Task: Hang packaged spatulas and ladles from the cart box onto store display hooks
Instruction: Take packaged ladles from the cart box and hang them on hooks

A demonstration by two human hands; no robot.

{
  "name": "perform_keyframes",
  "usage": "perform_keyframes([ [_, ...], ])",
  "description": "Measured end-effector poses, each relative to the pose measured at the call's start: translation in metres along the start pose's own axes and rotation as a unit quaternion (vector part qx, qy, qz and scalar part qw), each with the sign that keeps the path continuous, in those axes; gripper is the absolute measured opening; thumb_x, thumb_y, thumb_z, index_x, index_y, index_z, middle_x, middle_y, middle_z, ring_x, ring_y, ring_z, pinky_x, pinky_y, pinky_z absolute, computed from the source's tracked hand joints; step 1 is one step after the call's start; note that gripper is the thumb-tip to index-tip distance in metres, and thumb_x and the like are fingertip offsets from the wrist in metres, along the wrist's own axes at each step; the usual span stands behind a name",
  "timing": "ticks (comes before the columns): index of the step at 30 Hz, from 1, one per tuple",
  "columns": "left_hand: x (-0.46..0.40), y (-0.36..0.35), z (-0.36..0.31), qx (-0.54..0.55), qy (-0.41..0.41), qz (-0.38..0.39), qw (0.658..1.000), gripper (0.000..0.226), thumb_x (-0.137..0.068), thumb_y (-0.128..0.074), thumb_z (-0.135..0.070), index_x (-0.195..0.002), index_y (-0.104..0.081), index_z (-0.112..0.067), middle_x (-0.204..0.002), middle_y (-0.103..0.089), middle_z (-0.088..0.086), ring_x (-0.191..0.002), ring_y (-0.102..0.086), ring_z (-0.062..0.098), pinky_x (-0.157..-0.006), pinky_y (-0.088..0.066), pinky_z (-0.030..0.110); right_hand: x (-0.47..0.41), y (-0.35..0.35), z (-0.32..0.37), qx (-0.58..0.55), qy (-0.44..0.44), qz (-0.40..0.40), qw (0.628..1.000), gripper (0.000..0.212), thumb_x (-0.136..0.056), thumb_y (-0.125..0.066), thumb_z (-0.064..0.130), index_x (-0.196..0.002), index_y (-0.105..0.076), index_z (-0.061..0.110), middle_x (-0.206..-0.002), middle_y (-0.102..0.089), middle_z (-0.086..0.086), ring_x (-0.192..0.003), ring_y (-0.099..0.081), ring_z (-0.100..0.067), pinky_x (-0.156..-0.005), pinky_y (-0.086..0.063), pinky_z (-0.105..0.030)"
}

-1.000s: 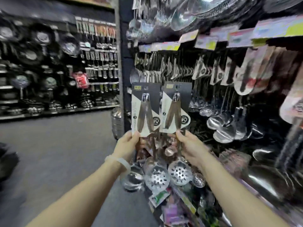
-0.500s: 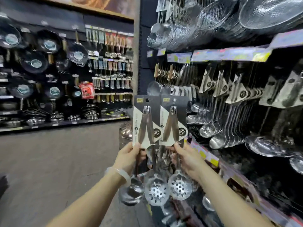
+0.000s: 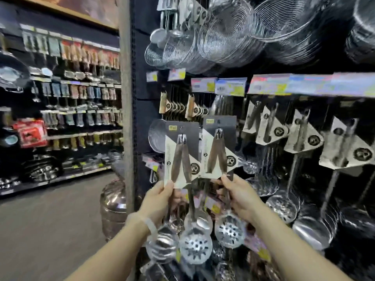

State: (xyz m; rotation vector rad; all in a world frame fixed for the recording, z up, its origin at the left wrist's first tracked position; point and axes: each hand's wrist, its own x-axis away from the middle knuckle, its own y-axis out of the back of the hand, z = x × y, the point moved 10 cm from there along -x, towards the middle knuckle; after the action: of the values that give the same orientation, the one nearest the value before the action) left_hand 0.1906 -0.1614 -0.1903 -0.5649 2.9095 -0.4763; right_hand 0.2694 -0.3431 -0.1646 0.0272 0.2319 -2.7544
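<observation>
Packs of perforated ladles, two of them, held up side by side in front of the display wall: left pack (image 3: 181, 155) pinched at the lower card edge by the left hand (image 3: 160, 196), right pack (image 3: 220, 147) pinched the same way by the right hand (image 3: 238, 194), each hand closed narrowly on card and handles, fingers curled round. Slotted bowls (image 3: 195, 246) dangling below the wrists, free to swing. Card tops level with a row of wooden-handled utensils (image 3: 172, 106) already hung just behind; hang holes too blurred to make out, and no bare hook clearly visible.

Likely trouble from here: grip low on the card, so tops apt to flop or bend when pushed at a hook; hole easily missed; swinging bowls apt to knock hung ladles (image 3: 284, 205) to the right or snag on neighbouring packs. Two packs at once also leaves no spare hand to steady a hook.

Room: tight on the right, with carded ladles (image 3: 302, 136) crowding the wall and price tags (image 3: 229, 87) overhanging above. Wire strainers (image 3: 225, 35) higher still. Dark end panel (image 3: 142, 78) just left of the packs, then open aisle floor (image 3: 50, 220) beyond, with a steel kettle (image 3: 113, 203) standing low by the post.
</observation>
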Motion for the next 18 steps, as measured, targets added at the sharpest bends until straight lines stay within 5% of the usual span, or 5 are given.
perform_keyframes([
  [3,-0.048,-0.003,-0.002,-0.021,-0.007,0.023,0.999,0.021,-0.097,-0.042,-0.02,-0.086,-0.053,-0.005,-0.062,-0.059,0.008,-0.043,-0.054,0.013,-0.039,-0.045,0.021,-0.045,0.01,0.011,0.004,0.026,-0.061,0.998,0.015,-0.097,-0.047,0.021,-0.091,-0.06,0.019,-0.088,-0.072,0.003,-0.058,-0.051,-0.008,-0.063,-0.044,-0.025],
  [6,-0.095,-0.003,-0.004,-0.037,0.005,0.033,0.999,0.021,-0.097,-0.043,-0.02,-0.085,-0.056,-0.008,-0.055,-0.059,0.002,-0.045,-0.055,0.01,-0.044,-0.047,0.021,-0.081,0.017,0.029,-0.023,0.052,-0.104,0.993,0.013,-0.096,-0.048,0.023,-0.09,-0.06,0.019,-0.077,-0.074,0.009,-0.054,-0.053,-0.005,-0.057,-0.047,-0.02],
  [11,-0.156,-0.018,-0.008,-0.011,0.023,0.086,0.996,0.021,-0.096,-0.045,-0.023,-0.082,-0.056,-0.011,-0.059,-0.059,0.003,-0.049,-0.057,0.01,-0.047,-0.05,0.019,-0.115,0.033,0.063,0.011,0.129,-0.18,0.975,0.016,-0.095,-0.051,0.026,-0.097,-0.063,0.017,-0.085,-0.075,0.008,-0.064,-0.055,-0.007,-0.068,-0.047,-0.027],
  [18,-0.194,-0.054,0.009,-0.021,0.064,0.208,0.976,0.017,-0.096,-0.046,-0.023,-0.09,-0.057,-0.012,-0.059,-0.063,-0.001,-0.055,-0.058,0.01,-0.058,-0.049,0.024,-0.12,0.044,0.077,0.0,0.151,-0.25,0.956,0.018,-0.095,-0.051,0.021,-0.1,-0.062,0.008,-0.09,-0.072,0.0,-0.047,-0.055,-0.001,-0.046,-0.047,-0.016],
])
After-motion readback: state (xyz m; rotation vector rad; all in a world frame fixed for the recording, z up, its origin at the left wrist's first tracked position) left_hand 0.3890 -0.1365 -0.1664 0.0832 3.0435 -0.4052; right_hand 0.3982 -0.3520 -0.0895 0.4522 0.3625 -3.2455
